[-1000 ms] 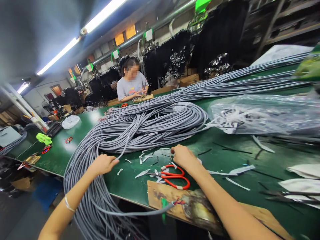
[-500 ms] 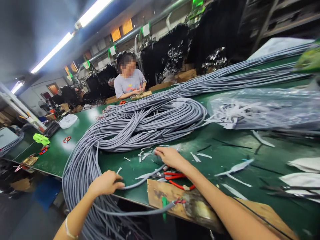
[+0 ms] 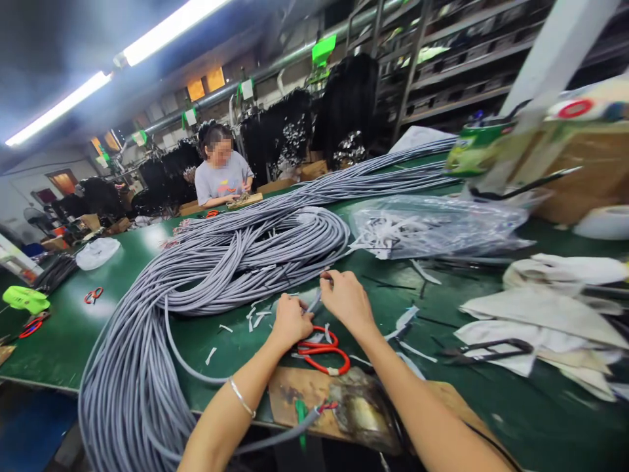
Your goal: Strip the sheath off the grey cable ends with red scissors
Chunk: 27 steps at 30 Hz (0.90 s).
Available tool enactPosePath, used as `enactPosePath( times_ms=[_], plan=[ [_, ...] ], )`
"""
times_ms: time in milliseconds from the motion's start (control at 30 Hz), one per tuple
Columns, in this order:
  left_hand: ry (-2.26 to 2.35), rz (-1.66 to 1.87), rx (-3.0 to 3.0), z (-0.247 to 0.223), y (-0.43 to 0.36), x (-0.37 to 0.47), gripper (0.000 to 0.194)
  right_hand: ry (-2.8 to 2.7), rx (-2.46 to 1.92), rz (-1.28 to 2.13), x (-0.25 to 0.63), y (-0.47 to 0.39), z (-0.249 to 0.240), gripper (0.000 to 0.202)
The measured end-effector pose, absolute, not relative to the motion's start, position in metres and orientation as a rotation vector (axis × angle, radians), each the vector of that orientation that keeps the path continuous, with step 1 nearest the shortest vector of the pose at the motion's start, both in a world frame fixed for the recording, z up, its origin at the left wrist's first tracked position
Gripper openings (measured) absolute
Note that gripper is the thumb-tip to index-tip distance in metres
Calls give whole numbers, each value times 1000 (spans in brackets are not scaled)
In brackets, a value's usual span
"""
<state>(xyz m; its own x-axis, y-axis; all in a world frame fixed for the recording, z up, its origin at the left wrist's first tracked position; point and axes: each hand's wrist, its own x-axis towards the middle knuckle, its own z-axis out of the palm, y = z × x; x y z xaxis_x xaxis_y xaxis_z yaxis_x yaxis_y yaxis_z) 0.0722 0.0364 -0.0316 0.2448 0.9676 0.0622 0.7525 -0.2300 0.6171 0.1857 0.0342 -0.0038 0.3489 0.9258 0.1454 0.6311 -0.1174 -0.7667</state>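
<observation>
My left hand (image 3: 291, 320) is closed around a grey cable (image 3: 315, 302) near its end, above the green table. Close beside it on the right, my right hand (image 3: 345, 300) pinches the tip of the same cable, whose end is mostly hidden by the fingers. Just below both hands lie red-handled scissors (image 3: 328, 359), their blades largely covered. At the table's front edge, another grey cable end (image 3: 307, 419) with red inner wires bared rests by a green strip on a worn wooden board (image 3: 285, 387). A large bundle of grey cables (image 3: 196, 262) curves along the left.
Scraps of white strip (image 3: 259, 317) are scattered over the green table (image 3: 221, 367). A clear plastic bag (image 3: 442, 226) of white strips lies behind. White gloves (image 3: 545, 314) and black-handled snips (image 3: 486, 353) are at right. A co-worker (image 3: 223, 174) sits across the table.
My left hand has moved up and right along the cable, closing on it beside my right hand. The cable end is now raised between both hands. The view has turned to the right.
</observation>
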Motion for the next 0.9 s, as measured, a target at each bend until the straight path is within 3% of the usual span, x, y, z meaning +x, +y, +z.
enactPosePath(
  times_ms=[100,267,400,600,900],
  plan=[
    [1463,688,2033,-25,35,58,17,-1265,-1774,545,188,35,-4,26],
    [1315,823,2086,8,28,18,10,-1161,-1498,749,176,35,-4,44],
    [1186,912,2081,20,20,12,18,-1118,-1306,918,161,24,1,57],
    [1152,1062,2003,17,9,23,21,-981,-1023,1078,155,9,12,48],
    [1184,1219,1933,21,5,24,26,-1267,-1200,879,151,8,3,43]
  ],
)
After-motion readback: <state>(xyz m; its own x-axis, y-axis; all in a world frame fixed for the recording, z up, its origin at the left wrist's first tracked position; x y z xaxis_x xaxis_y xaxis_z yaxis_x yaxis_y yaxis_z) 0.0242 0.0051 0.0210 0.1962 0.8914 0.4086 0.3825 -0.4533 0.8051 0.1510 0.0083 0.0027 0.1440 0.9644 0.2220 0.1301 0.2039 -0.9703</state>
